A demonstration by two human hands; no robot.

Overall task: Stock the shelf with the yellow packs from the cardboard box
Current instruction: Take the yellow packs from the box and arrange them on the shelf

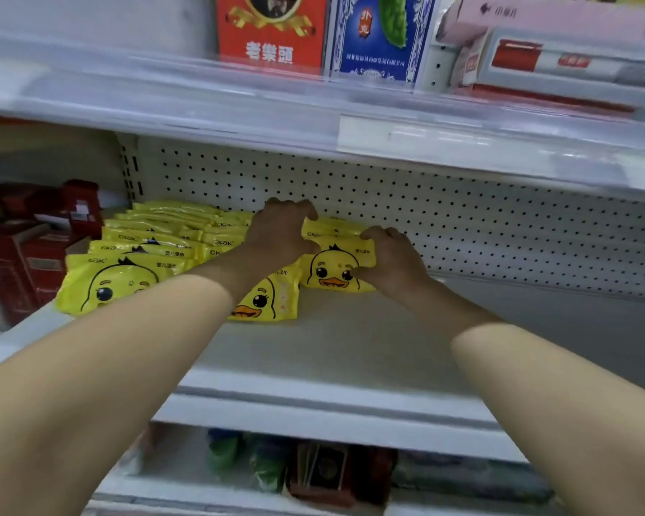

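Several yellow packs with a duck face lie in overlapping rows on the white middle shelf (350, 340). The left row (127, 277) reaches back to the pegboard; a second row ends in a front pack (269, 303). A third row has a front pack (334, 270). My left hand (280, 236) has its fingers curled over the rear packs of that third row. My right hand (391, 258) pinches the right edge of the front pack, thumb low and fingers on top. The cardboard box is not in view.
Red boxes (23, 255) stand left of the packs. The shelf above holds a red box (272, 27), a blue box (377, 35) and pink-white cartons (559, 57). A perforated back panel (462, 217) closes the rear. Green and dark goods (276, 467) sit on the shelf below.
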